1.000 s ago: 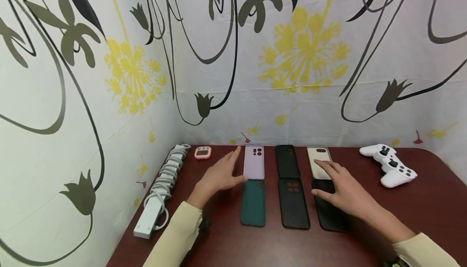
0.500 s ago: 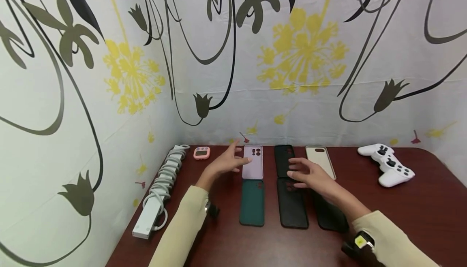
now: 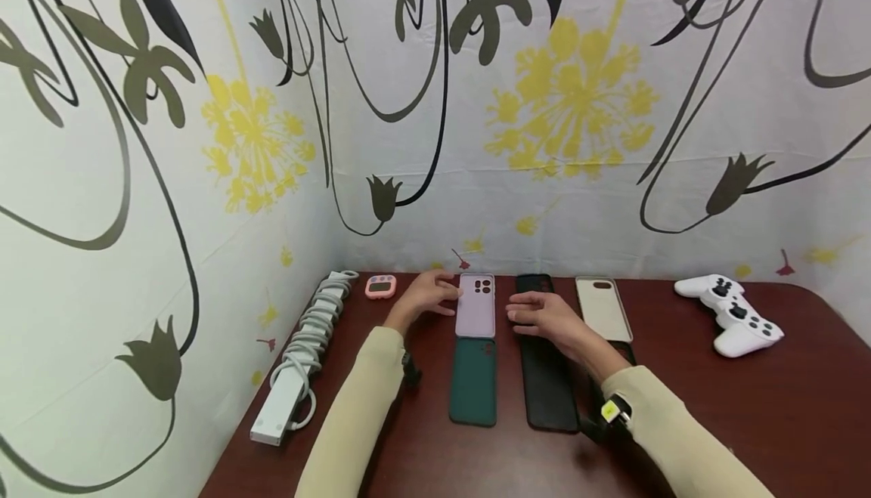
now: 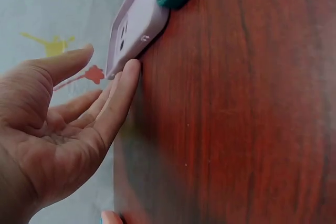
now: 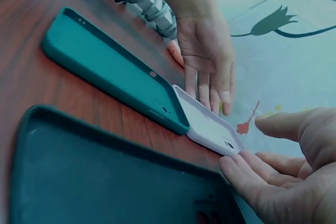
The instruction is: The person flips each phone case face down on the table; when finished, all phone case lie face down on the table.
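Two rows of phone cases lie on the dark red table. My left hand [image 3: 429, 294] is at the left edge of the lilac phone case [image 3: 475, 309], fingers extended and thumb apart, as the left wrist view also shows. The right hand [image 3: 547, 318] hovers between the lilac case and the back black phone case [image 3: 534, 283], partly hiding the latter; its fingers are relaxed and hold nothing. A green phone case [image 3: 473, 383] lies directly in front of the lilac one. The front black phone case [image 3: 550, 396] is under the right hand and wrist.
A cream phone case [image 3: 603, 309] lies right of my right hand, with another black case mostly hidden by the forearm. A white game controller [image 3: 731, 314] sits at the far right. On the left are a cord-wrapped power strip [image 3: 304, 354] and a pink timer [image 3: 380, 287].
My right hand has moved left from the cream case, across the black cases, towards the lilac case. The left hand has shifted slightly and stays beside the lilac case.
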`<state>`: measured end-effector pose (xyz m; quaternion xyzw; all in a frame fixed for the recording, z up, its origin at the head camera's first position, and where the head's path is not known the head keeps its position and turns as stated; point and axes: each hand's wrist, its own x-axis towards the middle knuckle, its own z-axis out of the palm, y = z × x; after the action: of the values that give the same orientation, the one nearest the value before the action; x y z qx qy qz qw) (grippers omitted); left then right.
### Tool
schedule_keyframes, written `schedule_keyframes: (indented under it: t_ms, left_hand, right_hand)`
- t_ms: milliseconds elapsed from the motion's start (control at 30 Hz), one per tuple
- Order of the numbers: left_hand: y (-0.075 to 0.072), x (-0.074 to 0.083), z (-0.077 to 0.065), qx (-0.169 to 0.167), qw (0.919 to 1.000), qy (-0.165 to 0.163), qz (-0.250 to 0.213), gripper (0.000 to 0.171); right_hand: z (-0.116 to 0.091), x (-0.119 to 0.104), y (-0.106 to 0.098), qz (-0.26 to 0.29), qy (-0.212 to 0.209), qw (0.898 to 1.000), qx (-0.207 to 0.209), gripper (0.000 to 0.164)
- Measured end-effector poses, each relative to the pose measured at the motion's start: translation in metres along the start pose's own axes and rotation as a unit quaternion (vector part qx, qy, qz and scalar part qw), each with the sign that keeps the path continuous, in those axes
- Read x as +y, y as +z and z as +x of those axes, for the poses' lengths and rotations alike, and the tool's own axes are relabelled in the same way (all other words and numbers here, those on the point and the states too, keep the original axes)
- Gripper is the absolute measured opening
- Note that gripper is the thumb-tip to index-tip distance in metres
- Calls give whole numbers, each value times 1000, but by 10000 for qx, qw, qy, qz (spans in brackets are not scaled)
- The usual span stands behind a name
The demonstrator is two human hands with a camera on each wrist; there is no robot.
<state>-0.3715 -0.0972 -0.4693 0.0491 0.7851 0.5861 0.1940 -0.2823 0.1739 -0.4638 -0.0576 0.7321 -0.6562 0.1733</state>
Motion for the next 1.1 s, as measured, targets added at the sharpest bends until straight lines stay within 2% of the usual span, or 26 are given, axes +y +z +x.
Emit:
schedule_keyframes:
  t_ms: [133,233,400,500,633,833,933,1100]
  left_hand:
    - [0,1,4,43,9997,-42,235,57]
    - [1,1,7,118,9991,-74,394,54]
    - [4,1,9,239,9989,-105,397,51]
    - [5,1,11,290,9988,-94,384,51]
    - [8,4,12,411,9982,-129,424,52]
    - [14,7,12,602,9957,-218,671,51]
    - [16,7,11,679,9942,-235,804,50]
    - [18,6,11,750,9934,-98,857,51]
  right_hand:
    - [13,-1,10,-147,45,9996,225,58]
    - [20,-1,18,-455,89,9980,424,56]
    - [27,-5,28,-1312,99,9891,667,58]
    - [32,-8,35,-1611,95,9828,895,59]
    - [39,-9,43,-2191,-10,9680,1221,56]
    - [44,-6,52,-3322,-279,9309,1497,52]
    - [46,-4,56,-3510,-306,9236,1514,52]
    - [48,-3,58,-3567,-270,9211,1539,50]
